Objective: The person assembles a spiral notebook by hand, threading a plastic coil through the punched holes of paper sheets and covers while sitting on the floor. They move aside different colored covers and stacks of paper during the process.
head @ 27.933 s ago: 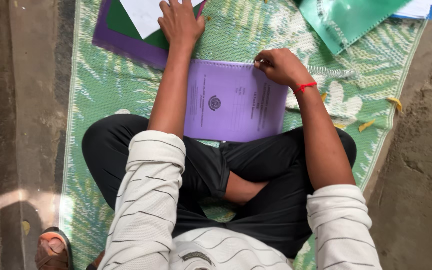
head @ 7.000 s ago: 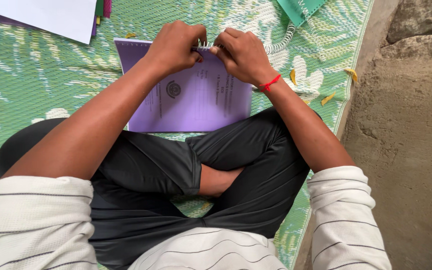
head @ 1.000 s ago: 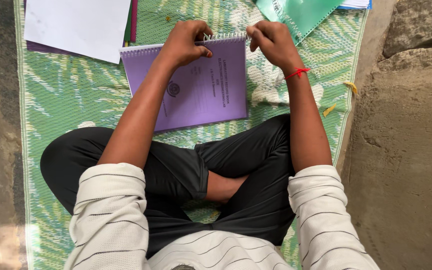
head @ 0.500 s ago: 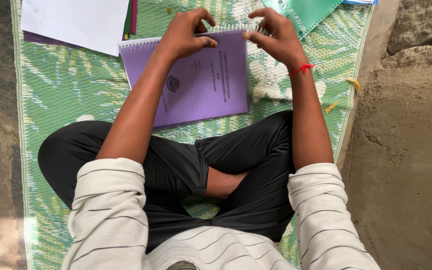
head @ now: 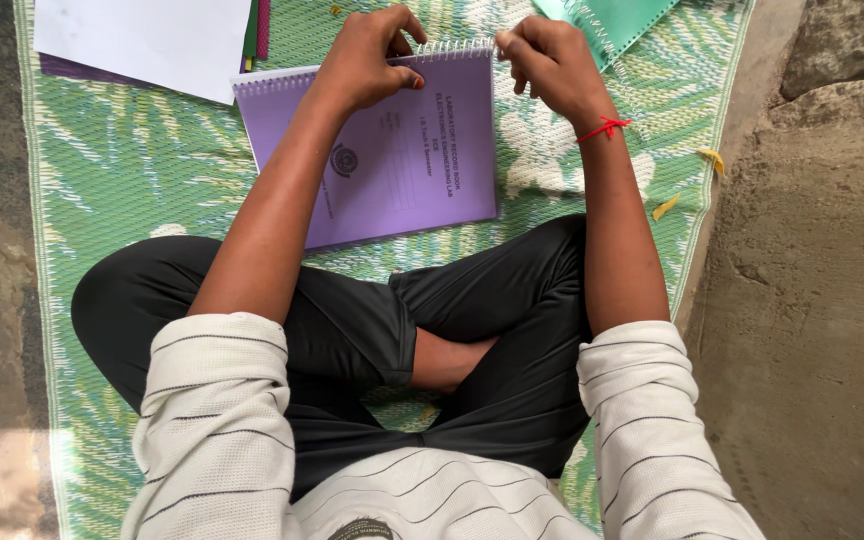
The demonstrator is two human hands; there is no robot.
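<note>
Woven green mat (head: 122, 170) covers the ground under me; I sit cross-legged on it, bare earth and rock to my right. Largest loose item: white sheet stack (head: 142, 40) at upper left, well apart from the work. Green spiral book (head: 617, 20) lies at the top edge, just beyond my right hand.

Purple booklet (head: 392, 160) lies flat on the mat just ahead of my knees, cover up, its white spiral binding (head: 452, 47) running along the far edge.

Left hand (head: 367, 55) rests on the booklet's top edge, fingers curled, thumb and forefinger closed down near the coil. Right hand (head: 552, 60) sits at the booklet's upper right corner, fingertips pinched together at the coil's end. Whether it actually holds the wire I cannot tell; the fingers hide the contact.

So the work sits directly under both grips, binding between the two hands.

Risk, my judgement: the coil end is thin and springy. A sideways pull could bend it or tear the punched holes. With the booklet unweighted at its near edge, it may slide on the slick mat.

Smallest: yellow scraps (head: 667, 205) on the mat's right border.
</note>
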